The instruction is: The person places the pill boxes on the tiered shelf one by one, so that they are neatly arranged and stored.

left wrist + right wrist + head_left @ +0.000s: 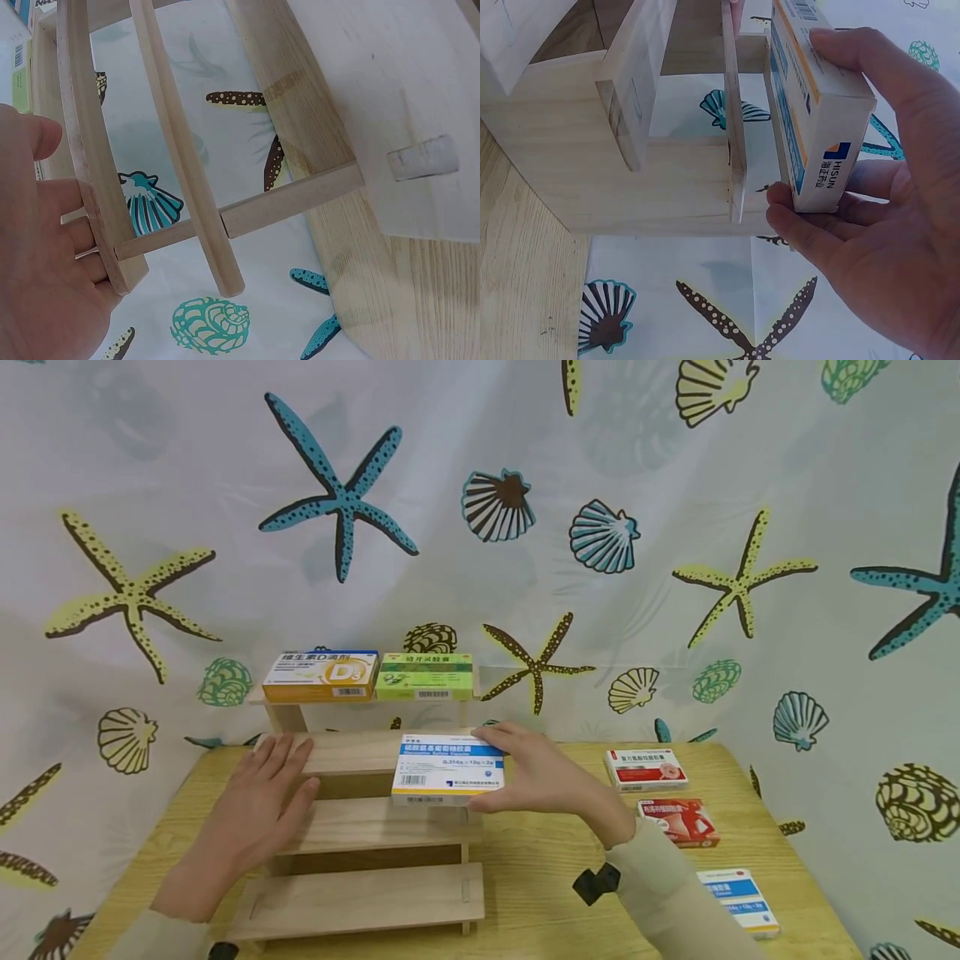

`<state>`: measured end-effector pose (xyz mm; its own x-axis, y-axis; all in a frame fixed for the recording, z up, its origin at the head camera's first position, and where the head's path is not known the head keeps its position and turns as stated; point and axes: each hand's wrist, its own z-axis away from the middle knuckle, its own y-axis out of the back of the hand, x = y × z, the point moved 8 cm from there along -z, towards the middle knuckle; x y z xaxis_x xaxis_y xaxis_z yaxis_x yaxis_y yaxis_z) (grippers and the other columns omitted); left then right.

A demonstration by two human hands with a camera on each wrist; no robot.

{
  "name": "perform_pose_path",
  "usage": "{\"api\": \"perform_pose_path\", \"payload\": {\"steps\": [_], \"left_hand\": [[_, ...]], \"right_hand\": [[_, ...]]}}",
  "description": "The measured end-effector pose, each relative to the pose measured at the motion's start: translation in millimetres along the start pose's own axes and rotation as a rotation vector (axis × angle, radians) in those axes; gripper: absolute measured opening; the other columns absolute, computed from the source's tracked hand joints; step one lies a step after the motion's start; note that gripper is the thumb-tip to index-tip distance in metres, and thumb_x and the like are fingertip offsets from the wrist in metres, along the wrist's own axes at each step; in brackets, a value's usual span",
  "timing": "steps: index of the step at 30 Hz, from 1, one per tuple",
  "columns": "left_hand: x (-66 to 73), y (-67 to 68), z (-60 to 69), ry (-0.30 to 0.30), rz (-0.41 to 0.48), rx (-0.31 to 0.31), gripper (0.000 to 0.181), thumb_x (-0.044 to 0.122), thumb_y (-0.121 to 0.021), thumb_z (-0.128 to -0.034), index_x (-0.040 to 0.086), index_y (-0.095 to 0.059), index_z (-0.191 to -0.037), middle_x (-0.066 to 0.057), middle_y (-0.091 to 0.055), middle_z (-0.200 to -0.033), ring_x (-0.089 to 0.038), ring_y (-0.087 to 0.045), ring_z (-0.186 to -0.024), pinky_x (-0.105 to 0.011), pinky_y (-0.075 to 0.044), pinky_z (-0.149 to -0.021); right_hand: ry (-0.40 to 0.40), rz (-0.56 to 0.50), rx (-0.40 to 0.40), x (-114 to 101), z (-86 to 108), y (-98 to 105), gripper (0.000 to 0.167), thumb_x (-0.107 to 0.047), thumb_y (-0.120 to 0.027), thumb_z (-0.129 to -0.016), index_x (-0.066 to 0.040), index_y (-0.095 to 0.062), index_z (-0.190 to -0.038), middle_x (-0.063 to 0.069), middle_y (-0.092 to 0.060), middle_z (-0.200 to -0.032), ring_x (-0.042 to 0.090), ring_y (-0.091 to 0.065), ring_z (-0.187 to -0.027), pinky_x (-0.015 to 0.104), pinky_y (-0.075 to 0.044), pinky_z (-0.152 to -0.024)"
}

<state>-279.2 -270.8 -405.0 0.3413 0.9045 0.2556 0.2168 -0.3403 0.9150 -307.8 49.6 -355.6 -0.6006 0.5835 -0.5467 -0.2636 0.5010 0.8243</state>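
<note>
My right hand [536, 772] grips a white and blue medicine box [447, 768] at its right end, thumb on one side and fingers on the other. The box is at the right part of the stepped wooden shelf [375, 893], by its second step from the top. In the right wrist view the box [826, 142] is close beside a board; whether they touch I cannot tell. My left hand [251, 810] rests on the left end of that same step. The left wrist view shows its fingers [79, 232] partly hidden behind a board.
An orange and white D3 box [321, 677] and a green box [425, 677] stand on the top step. On the table's right side lie a white and red box [647, 770], a red box [678, 822] and another white and blue box [738, 902]. A patterned curtain [450, 602] hangs behind.
</note>
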Motion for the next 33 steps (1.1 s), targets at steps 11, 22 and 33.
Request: {"api": "perform_pose_path", "payload": {"steps": [11, 22, 33], "left_hand": [[1.2, 1.8, -1.0, -0.017, -0.021, 0.031, 0.061, 0.036, -0.043, -0.1129, -0.004, -0.041, -0.159, -0.038, -0.035, -0.162, -0.060, -0.030, -0.151, -0.073, -0.025, -0.123], [2.5, 2.5, -0.4, 0.002, -0.024, 0.006, 0.062, 0.037, -0.042, -0.1131, -0.004, -0.040, -0.159, -0.039, -0.033, -0.163, -0.060, -0.028, -0.152, -0.074, -0.025, -0.121], [2.0, 2.1, -1.8, 0.011, -0.021, -0.007, 0.063, 0.038, -0.042, -0.1131, -0.004, -0.039, -0.160, -0.038, -0.031, -0.164, -0.060, -0.027, -0.153, -0.074, -0.024, -0.122]], "right_hand": [[-0.001, -0.018, -0.022, -8, -20.4, -10, 0.097, -0.045, -0.088, -0.081, -0.007, -0.046, -0.159, 0.010, -0.055, -0.149, 0.023, -0.056, -0.119, 0.043, -0.051, -0.100], [0.026, 0.013, -0.037, -9, -38.9, -18, 0.094, -0.048, -0.086, -0.081, -0.008, -0.049, -0.157, 0.008, -0.059, -0.138, 0.018, -0.056, -0.110, 0.034, -0.051, -0.093], [0.028, 0.013, -0.042, -12, -57.2, -28, 0.093, -0.049, -0.086, -0.081, -0.013, -0.048, -0.158, 0.006, -0.058, -0.143, 0.018, -0.057, -0.112, 0.032, -0.051, -0.093]]}}
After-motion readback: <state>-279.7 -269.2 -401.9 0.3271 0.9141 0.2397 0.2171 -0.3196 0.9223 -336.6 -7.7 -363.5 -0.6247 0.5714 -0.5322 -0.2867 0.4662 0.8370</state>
